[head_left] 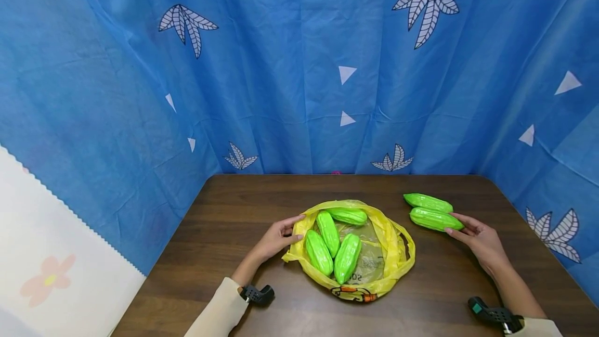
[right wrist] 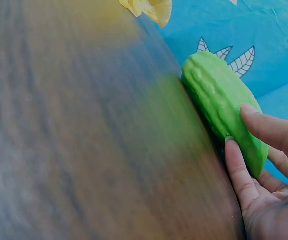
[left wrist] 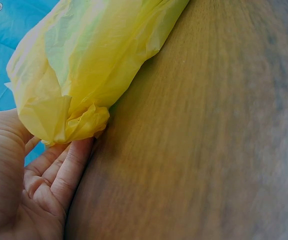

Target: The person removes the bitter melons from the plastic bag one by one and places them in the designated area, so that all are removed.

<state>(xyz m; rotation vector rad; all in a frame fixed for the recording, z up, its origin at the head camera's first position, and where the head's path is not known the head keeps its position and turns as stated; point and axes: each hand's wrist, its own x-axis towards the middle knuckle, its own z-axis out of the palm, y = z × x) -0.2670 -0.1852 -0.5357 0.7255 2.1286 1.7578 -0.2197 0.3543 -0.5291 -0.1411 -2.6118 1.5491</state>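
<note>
A yellow plastic bag (head_left: 390, 274) lies on the table with its mouth spread wide, several bright green bitter gourds (head_left: 347, 258) inside it. My left hand (head_left: 278, 238) pinches the left side of the bag's rim between thumb and fingers; in the left wrist view the fingers reach under the gathered plastic (left wrist: 69, 120). To the right of the bag, my right hand (head_left: 482, 241) grips the near end of a ridged green bitter gourd (head_left: 432, 219), thumb on one side and fingers on the other. Another bitter gourd (head_left: 428, 202) lies just behind it.
The dark wooden table (head_left: 224, 212) ends at a blue patterned curtain (head_left: 299, 66) along the back and sides. A white cloth (head_left: 56, 254) hangs at the left. The bag's handle loop (head_left: 411, 243) sticks out toward the right-hand gourds.
</note>
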